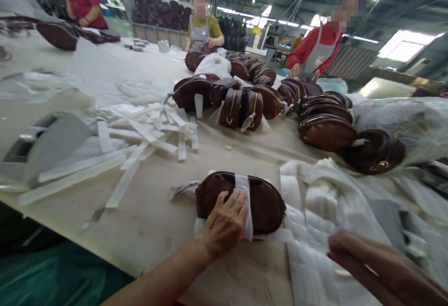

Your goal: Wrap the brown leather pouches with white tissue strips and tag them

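A dark brown oval bag lies flat on the table, with a white strip across its middle. My left hand rests on the bag and the strip, its fingers spread a little and pressing down. A wrapped pull or strap end sticks out at the bag's left end. To the right, over white foam sheets, is my right hand, blurred by motion; whether its fingers hold anything cannot be made out.
Loose white strips lie at the left near a grey tape dispenser. Brown bags stand in rows behind. Clear plastic covers the right side. Several people stand across the table.
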